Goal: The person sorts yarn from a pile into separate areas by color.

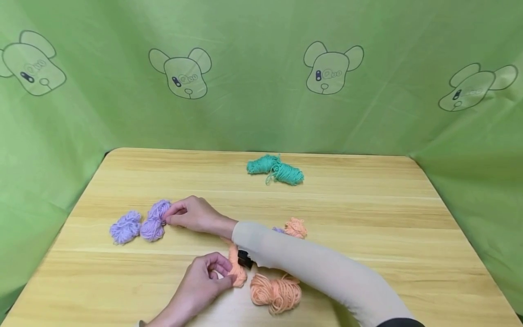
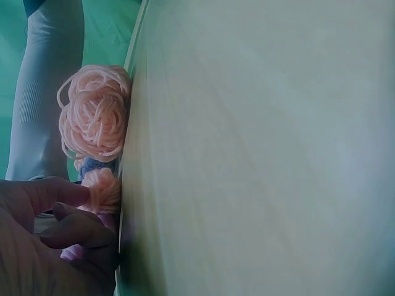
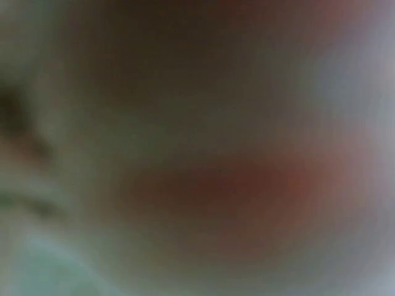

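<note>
My left hand (image 1: pixel 204 281) pinches the near end of a peach yarn skein (image 1: pixel 238 272) between thumb and fingers. In the left wrist view, the left thumb and fingers (image 2: pixel 65 234) are at this skein (image 2: pixel 103 190). My right arm crosses over it, hiding its far part. Farther left, the right hand (image 1: pixel 199 215) pinches the right edge of a twisted purple yarn skein (image 1: pixel 153 223), which lies on the table. Beside that sits another purple skein (image 1: pixel 125 227). The right wrist view is blurred.
A larger peach skein (image 1: pixel 275 293) lies right of the left hand. Behind the right sleeve (image 1: pixel 310 259) are another peach bundle (image 1: pixel 296 228) and a bit of purple yarn (image 1: pixel 278 230). Teal skeins (image 1: pixel 282 170) lie near the table's back edge. Green curtains (image 1: pixel 261 118) surround the table (image 1: pixel 367 190).
</note>
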Available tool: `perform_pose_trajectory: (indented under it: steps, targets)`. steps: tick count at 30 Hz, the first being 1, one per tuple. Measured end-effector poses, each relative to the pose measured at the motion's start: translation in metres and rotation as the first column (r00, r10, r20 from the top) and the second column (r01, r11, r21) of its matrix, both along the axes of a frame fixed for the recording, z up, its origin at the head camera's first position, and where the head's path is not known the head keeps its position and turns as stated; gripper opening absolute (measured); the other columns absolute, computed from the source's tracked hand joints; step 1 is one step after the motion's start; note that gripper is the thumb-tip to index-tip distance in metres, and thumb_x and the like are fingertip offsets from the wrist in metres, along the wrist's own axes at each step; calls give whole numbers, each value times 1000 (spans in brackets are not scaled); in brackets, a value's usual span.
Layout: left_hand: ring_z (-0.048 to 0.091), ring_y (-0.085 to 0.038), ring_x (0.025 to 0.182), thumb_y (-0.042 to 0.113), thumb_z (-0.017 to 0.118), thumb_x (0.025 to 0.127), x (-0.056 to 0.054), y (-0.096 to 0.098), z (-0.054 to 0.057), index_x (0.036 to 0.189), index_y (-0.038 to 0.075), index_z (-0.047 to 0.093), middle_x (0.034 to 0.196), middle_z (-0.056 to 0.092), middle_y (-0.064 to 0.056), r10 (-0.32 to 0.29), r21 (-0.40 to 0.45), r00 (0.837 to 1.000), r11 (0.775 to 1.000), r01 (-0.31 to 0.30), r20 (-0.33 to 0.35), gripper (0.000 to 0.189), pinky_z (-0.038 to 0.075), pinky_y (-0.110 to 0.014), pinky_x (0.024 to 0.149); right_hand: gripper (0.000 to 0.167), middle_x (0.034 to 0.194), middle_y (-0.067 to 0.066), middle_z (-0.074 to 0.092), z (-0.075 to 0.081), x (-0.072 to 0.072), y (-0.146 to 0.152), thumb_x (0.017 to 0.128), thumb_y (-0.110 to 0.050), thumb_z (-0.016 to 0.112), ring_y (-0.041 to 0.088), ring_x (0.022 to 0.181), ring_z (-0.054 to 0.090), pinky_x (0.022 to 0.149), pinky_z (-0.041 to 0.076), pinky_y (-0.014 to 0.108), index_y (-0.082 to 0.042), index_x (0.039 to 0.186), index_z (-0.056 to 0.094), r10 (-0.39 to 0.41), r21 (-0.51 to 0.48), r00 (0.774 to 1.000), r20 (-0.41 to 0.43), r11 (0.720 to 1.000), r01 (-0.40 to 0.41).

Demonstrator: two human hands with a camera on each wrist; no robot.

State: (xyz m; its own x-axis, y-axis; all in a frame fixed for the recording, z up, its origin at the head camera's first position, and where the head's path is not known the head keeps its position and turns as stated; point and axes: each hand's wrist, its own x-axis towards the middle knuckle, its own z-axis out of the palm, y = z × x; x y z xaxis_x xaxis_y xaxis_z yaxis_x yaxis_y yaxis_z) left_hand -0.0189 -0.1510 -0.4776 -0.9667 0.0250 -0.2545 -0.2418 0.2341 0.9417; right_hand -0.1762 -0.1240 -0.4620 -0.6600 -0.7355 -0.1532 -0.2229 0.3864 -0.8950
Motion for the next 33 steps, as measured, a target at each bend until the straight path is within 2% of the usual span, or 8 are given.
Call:
perform_pose_trajectory:
  steps: [5,7,9,11,15,19,28,33]
  targets:
    - [53,-10,64,8,86,83,-3,-6,-25,94,11,72,83,69,0,-16,3,998,1000,17,-59,18,47,-26,58,11,92,-16,76,6,-2,6,101,-19,80,3,82,66,77,52,19,-16,110,85,8,-17,999,39,1000,-7]
    - [53,-10,63,9,86,84,-3,-6,-27,94,11,72,84,70,0,-22,-1,997,1000,22,-75,18,47,-26,58,10,90,-15,76,10,-3,9,101,-20,80,5,78,65,70,51,20,-16,109,85,12,-13,999,39,1000,-12]
    - [53,-11,64,8,87,83,-2,-5,-19,95,10,73,83,70,0,-16,0,999,1000,16,-51,18,46,-26,59,10,90,-13,76,14,-4,12,101,-20,80,11,76,65,64,50,21,-16,109,85,17,-17,999,39,1000,-17]
    - [52,-11,65,6,86,84,0,-3,-6,95,7,72,83,69,-1,-9,-2,999,1000,9,-36,19,45,-25,60,11,90,-11,75,17,-5,16,101,-19,80,17,75,66,60,49,21,-15,110,84,24,-23,999,36,999,-23]
    - [50,-10,66,2,86,83,2,2,8,95,4,71,82,67,-1,1,-1,1000,1000,-1,5,19,43,-23,62,11,92,-8,75,23,-9,26,101,-17,80,29,82,69,61,51,22,-13,111,83,19,-63,999,34,998,-17]
    - [51,-11,66,2,86,83,1,2,8,95,4,71,83,67,-2,0,-15,1000,1000,0,-2,19,44,-23,61,11,94,-7,76,27,-13,38,102,-18,78,31,89,71,69,54,24,-12,112,82,-6,-110,1000,17,994,8]
    - [50,-10,65,1,85,82,0,2,10,94,5,71,83,68,-1,2,-16,1000,1000,-2,3,18,42,-22,60,12,100,-8,78,41,-19,67,103,-16,76,12,90,69,82,56,26,-12,113,81,-42,-167,999,-2,985,41]
    - [49,-10,65,0,85,83,1,1,9,95,4,71,84,68,-2,4,-4,1000,1000,-4,16,19,41,-22,60,13,102,-6,78,45,-20,82,103,-15,75,17,94,71,84,56,27,-11,114,80,-38,-170,999,10,985,39]
